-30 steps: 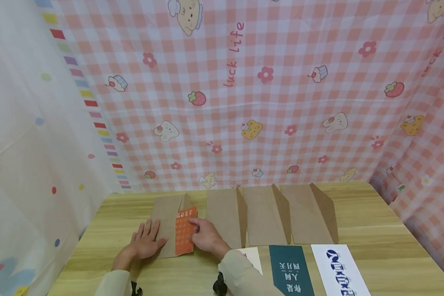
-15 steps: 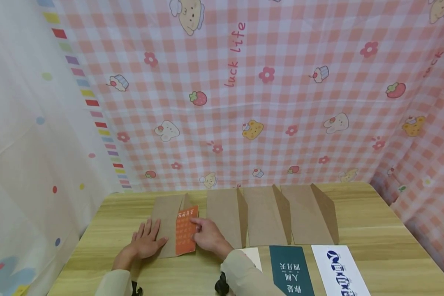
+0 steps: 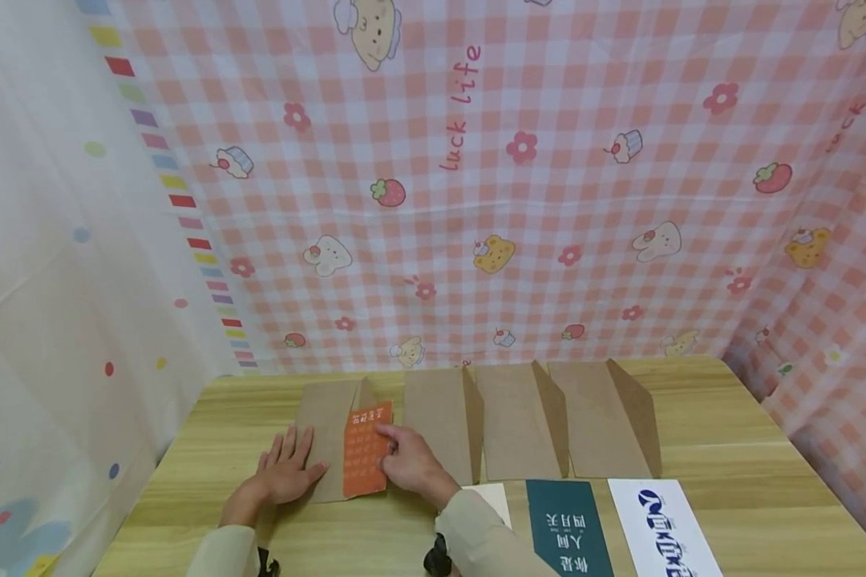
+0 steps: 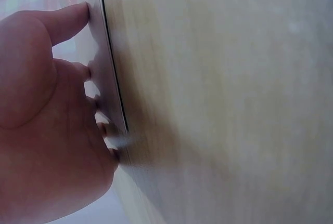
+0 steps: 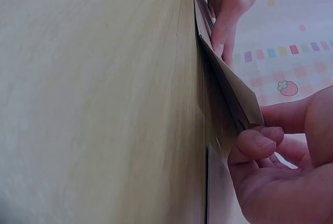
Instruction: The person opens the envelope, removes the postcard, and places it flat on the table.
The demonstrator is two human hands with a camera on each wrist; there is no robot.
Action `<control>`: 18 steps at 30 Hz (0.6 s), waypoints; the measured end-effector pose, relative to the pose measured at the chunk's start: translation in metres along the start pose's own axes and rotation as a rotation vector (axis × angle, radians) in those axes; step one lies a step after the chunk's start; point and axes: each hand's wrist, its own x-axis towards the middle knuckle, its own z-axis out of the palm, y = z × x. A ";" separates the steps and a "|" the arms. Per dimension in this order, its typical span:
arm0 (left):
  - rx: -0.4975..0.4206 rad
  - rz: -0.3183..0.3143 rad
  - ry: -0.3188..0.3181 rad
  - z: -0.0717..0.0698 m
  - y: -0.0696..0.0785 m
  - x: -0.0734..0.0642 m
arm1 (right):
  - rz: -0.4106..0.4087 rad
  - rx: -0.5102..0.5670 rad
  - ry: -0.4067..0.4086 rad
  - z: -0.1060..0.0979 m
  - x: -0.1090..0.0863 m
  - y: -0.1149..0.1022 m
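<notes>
A brown paper envelope (image 3: 325, 401) lies at the left of the table, its flap side to the right. My left hand (image 3: 283, 471) presses flat on it with fingers spread; in the left wrist view the fingertips (image 4: 86, 13) touch its surface. At the envelope's right side, an orange card (image 3: 364, 461) with pale printed characters shows, its left edge against the envelope's opening. My right hand (image 3: 413, 463) pinches this card by its right edge. The right wrist view has the curled fingers (image 5: 255, 143) under the raised edge, and the card tilted up from the table.
Three more brown envelopes (image 3: 433, 417) lie in a row to the right, flaps open. Nearer the front are a cream card (image 3: 495, 498), partly hidden by the right sleeve, a dark green card (image 3: 559, 501) and a white card (image 3: 645, 529) with blue print. A checked curtain (image 3: 577, 200) hangs behind the table.
The right hand has moved slightly to the right with the orange card, and a wider strip of the card shows. My left hand stays in place on the envelope.
</notes>
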 end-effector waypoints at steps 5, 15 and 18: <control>0.007 -0.018 -0.016 -0.007 0.016 -0.009 | 0.021 0.015 -0.006 -0.002 -0.001 0.001; 0.002 -0.013 -0.015 -0.005 0.011 -0.005 | 0.014 0.045 -0.043 -0.006 -0.005 0.001; 0.003 -0.006 0.000 0.001 -0.001 0.001 | 0.006 0.027 -0.047 -0.007 -0.005 0.002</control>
